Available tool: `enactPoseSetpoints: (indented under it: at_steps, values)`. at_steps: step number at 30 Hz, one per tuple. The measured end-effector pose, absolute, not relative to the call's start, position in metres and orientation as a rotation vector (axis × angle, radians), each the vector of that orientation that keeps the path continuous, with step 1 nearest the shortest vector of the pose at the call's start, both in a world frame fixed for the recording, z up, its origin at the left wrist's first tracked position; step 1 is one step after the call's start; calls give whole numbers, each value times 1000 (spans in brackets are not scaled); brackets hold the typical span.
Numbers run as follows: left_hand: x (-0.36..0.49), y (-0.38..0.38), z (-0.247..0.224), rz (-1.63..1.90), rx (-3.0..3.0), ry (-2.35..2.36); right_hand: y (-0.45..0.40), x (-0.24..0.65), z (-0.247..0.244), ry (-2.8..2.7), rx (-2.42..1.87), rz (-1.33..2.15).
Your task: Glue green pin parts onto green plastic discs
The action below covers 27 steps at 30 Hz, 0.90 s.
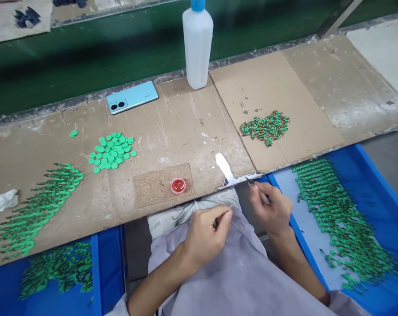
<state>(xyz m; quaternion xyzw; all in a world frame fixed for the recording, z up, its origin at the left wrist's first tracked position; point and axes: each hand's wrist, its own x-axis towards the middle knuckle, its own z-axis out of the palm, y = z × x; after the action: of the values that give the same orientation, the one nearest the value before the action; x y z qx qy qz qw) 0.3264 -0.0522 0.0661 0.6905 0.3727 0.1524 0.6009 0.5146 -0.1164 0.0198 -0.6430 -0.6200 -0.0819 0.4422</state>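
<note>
My left hand (208,235) is closed in a pinch over my lap. A bit of green shows between its curled fingers, and a tiny pale tip sticks out at the thumb; most of the piece is hidden. To the right, my right hand (274,210) grips a slim grey tool (263,197) with a thin dark tip pointing up and left at the table edge. The tool's exact kind is unclear. Ahead of my left hand, a small round dish of red paste (178,185) sits on a brown board (152,188).
Green discs (113,151) and rows of green figures on discs (47,206) lie at left. Small green-and-gold pieces (266,126) are heaped at right. A phone (133,97) and white bottle (198,48) stand behind. Blue trays (379,188) flank me; crumpled tissue (4,200) lies far left.
</note>
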Motion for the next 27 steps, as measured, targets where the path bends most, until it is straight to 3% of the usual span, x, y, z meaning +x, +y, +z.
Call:
enactPoseSetpoints:
  at_steps: [8, 21, 27]
  values:
    - [329, -48, 60, 357, 1645, 935, -122, 500, 15, -1808, -1379, -11]
    - [321, -53, 65, 358, 1604, 888, -118, 516, 10, -1676, -1465, -241]
    - [321, -49, 62, 392, 1506, 935, -120, 502, 9, -1756, -1351, -2]
